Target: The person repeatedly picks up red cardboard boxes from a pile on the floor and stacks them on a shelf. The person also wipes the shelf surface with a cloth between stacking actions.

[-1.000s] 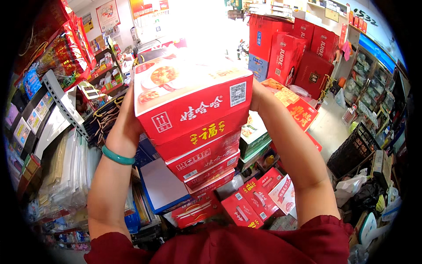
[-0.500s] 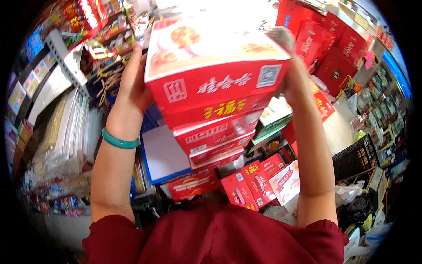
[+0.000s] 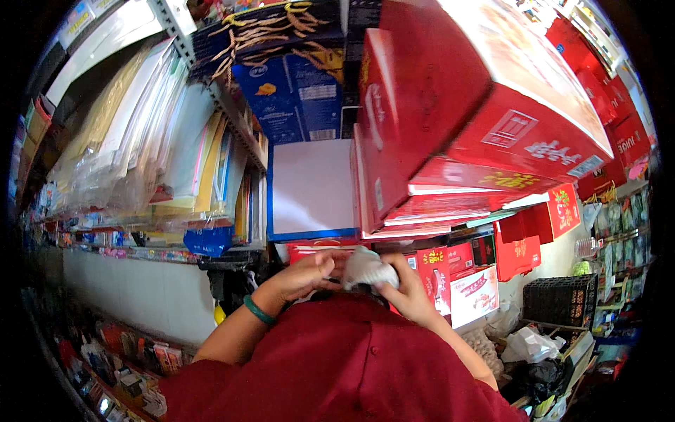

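Note:
Close in front of my chest, my right hand [image 3: 406, 287] grips a crumpled whitish cloth [image 3: 368, 269], thumb and fingers closed on its right side. My left hand [image 3: 307, 273], with a green bangle at the wrist, is right beside the cloth. Its thumb stands up and its fingers reach toward the cloth, their tips partly hidden; nothing shows in its palm. Ahead and to the right stands a stack of red gift boxes [image 3: 450, 169], the top one largest and pale on its upper face. Neither hand touches the stack.
Left of the stack is a blue-edged box with a white top [image 3: 311, 186], with blue cartons [image 3: 287, 98] behind it. Plastic-wrapped paper [image 3: 140, 133] fills the left shelf. At right are smaller red boxes [image 3: 434, 271], a black crate [image 3: 559, 300] and plastic bags [image 3: 532, 344].
Both hands have left the upper red box and come down and in to my chest. The box now rests on the stack, further right in view. The cloth shows plainly in my right hand.

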`<state>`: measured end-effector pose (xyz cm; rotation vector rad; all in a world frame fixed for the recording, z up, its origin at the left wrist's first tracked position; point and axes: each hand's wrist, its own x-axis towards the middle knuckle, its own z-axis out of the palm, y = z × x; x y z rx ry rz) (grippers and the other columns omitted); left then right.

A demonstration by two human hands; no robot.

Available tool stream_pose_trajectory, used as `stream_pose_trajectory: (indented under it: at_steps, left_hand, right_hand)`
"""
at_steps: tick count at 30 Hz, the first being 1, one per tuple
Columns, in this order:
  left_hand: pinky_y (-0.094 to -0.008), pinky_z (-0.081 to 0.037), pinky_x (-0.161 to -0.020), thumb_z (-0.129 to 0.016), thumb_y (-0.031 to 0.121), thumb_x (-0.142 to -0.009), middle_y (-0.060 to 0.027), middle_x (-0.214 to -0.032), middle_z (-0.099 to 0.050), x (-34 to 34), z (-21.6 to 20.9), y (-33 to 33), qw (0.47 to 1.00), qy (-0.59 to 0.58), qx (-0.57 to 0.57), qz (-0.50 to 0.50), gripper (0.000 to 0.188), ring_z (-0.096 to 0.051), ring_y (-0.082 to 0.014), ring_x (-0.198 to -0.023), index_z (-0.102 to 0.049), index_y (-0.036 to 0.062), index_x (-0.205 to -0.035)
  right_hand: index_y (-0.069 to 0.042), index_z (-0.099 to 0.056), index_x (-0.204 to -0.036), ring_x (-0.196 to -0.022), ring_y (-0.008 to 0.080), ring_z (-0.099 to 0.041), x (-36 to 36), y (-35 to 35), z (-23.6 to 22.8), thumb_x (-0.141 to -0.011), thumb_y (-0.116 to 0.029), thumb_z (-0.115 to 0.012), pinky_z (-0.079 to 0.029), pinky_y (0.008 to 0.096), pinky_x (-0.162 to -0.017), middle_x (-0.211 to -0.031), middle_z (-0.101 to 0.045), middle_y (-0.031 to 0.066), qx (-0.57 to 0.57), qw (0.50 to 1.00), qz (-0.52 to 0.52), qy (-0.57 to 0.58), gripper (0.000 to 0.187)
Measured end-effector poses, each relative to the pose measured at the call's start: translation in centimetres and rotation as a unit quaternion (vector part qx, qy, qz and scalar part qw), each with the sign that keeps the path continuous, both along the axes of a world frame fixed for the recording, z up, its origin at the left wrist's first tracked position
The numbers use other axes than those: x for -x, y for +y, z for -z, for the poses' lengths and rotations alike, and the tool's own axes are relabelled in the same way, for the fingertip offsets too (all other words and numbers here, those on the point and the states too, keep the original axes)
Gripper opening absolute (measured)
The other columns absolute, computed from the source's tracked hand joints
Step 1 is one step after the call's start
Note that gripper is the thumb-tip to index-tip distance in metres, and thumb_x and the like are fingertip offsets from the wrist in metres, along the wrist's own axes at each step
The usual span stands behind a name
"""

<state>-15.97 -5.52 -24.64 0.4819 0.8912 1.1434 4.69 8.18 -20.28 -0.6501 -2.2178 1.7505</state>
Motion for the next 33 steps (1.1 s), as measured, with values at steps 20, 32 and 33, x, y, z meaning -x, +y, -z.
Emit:
stream_pose_trajectory:
  at_steps: [20,32,33]
  left_hand:
    - [-0.0444,-0.026,-0.105,-0.063,0.021,-0.081,-0.0237,-0.137,-0.034,10.4,9.4,0.4,0.585,0.742,0.078,-0.318,0.06,-0.032,-0.0346,-0.128,-0.038,0.0044,-0.133]
    - [-0.0489,-0.02,-0.109,-0.054,0.019,-0.087,-0.0159,-0.144,-0.03,12.0,11.9,5.0,0.546,0.82,0.062,-0.159,0.05,-0.024,-0.0329,-0.135,-0.042,0.012,-0.134]
    - [-0.0479,-0.021,-0.109,-0.055,0.021,-0.086,-0.0151,-0.144,-0.031,12.9,12.1,5.8,0.537,0.825,0.067,-0.164,0.05,-0.025,-0.0319,-0.135,-0.042,0.0126,-0.134]
  right_hand:
    - [0.001,-0.059,-0.104,-0.089,0.0258,-0.062,1.0,-0.1,5.9,-0.084,-0.006,-0.06,-0.049,0.0328,-0.077,-0.097,-0.063,0.0156,-0.197,0.966,0.163,-0.048,0.021]
    - [0.004,-0.058,-0.102,-0.08,0.0158,-0.063,-2.5,-0.1,7.9,-0.092,-0.004,-0.049,-0.05,0.0279,-0.072,-0.086,-0.065,0.0104,-0.038,0.96,0.259,-0.098,0.015]
    - [0.004,-0.058,-0.102,-0.08,0.0157,-0.063,-2.8,-0.4,8.3,-0.092,-0.004,-0.049,-0.05,0.028,-0.072,-0.086,-0.065,0.0104,-0.039,0.961,0.253,-0.106,0.016]
